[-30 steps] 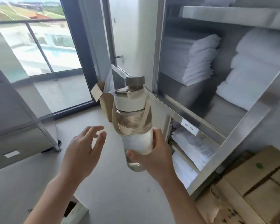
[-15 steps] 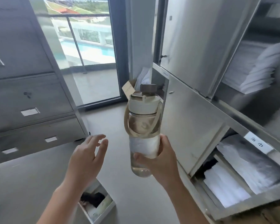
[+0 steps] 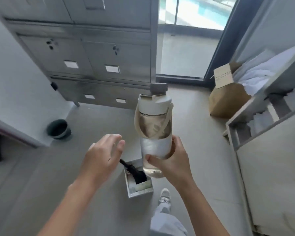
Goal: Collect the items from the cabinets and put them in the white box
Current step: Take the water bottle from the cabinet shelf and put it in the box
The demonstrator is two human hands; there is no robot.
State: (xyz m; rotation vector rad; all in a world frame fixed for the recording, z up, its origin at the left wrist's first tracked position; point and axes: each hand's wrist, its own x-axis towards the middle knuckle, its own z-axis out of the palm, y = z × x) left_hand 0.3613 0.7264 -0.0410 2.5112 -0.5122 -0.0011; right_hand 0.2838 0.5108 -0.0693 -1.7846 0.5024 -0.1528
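So the right hand has the water bottle wrapped around its lower half, upright, cap on top, carry strap hanging loose round the shoulder. It's up in the air, and from this angle its base overlaps the white box that sits on the floor down by the person's shoe. The left hand holds nothing, fingers spread and loose, hovering just beside the bottle over the box's near corner. The box already has stuff in it: a black plug-looking thing sticks out at an angle and there's something pale under it, can't tell what. If I were doing this bit I'd say the drop-off is the step now, and the box looks narrow next to that bottle. Best bet is probably to bend down, tip the bottle onto its side and slide it in along the free edge instead of dropping it on the plug. The free hand could steady the box wall or nudge the plug aside. Watch the strap doesn't snag on the rim.
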